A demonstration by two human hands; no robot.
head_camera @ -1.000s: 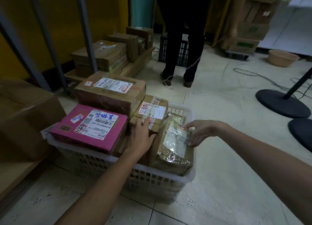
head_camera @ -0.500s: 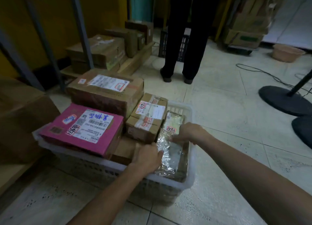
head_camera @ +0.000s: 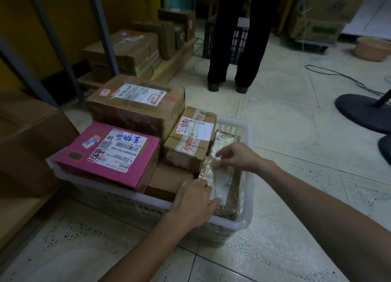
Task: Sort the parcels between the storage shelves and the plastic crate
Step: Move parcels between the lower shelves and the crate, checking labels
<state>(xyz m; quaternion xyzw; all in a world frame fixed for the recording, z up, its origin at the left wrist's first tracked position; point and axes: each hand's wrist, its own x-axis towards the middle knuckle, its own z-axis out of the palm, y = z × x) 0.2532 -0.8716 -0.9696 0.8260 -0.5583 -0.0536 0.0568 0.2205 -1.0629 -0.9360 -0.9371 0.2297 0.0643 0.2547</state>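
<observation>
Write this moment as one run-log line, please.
left hand: holds tape-wrapped parcel, near end | right hand: pinches its far end | parcel: lying in white crate, right side | pink box: atop crate, left

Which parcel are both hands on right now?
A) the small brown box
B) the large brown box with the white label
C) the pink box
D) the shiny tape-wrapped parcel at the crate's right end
D: the left hand and the right hand both hold the tape-wrapped parcel in the white crate.
</observation>
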